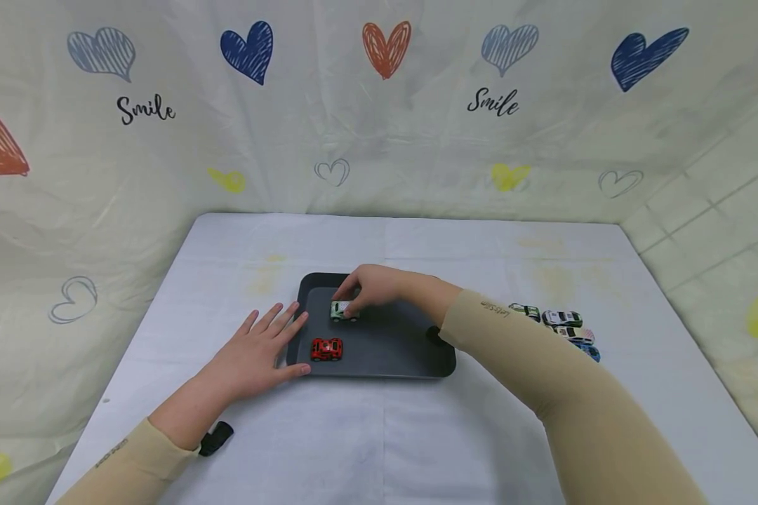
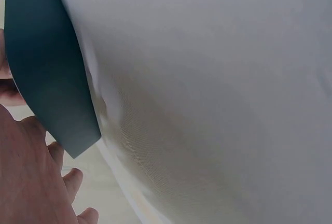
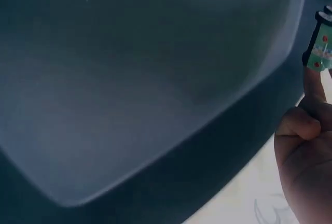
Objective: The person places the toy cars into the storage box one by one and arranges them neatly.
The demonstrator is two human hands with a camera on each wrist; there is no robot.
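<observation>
A dark grey tray (image 1: 391,351) lies on the white-covered table. At its left side my left hand (image 1: 253,358) spreads straight fingers along the rim; in the left wrist view, that hand (image 2: 28,177) is beside the tray's outer wall (image 2: 49,68). My right hand (image 1: 379,286) reaches over the tray and pinches a light green and white toy car (image 1: 340,311) in its upper left part. The same toy car (image 3: 320,47) shows at the fingertips in the right wrist view. Closer to me in the tray sits a red toy car (image 1: 326,349).
Right of the tray, partly behind my right forearm, is a group of toy cars: a green one (image 1: 526,311), a silver-white one (image 1: 562,318), a pale one (image 1: 573,334) and a blue one (image 1: 589,350). A heart-printed cloth (image 1: 385,126) hangs behind the table.
</observation>
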